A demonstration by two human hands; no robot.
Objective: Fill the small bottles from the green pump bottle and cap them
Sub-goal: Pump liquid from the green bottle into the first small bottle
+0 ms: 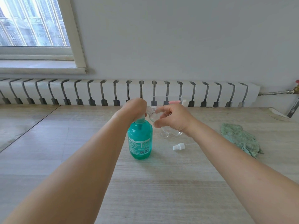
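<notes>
Nearest, a white spray cap lay loose on the table, apparently waiting for its bottle. Mid-table the green pump bottle stood upright, the left hand curled over its pump head, seemingly to press. The right hand pinched a small clear bottle beside the spout, evidently to catch liquid; toward the right edge lay a green cloth.

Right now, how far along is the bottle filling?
Nothing looks finished. In hand: the left hand is on the green bottle's pump, and the right hand holds a clear small bottle at its spout; whether liquid is in it I cannot tell. Left: its white spray cap lies loose on the table, and another clear bottle lies there.
</notes>
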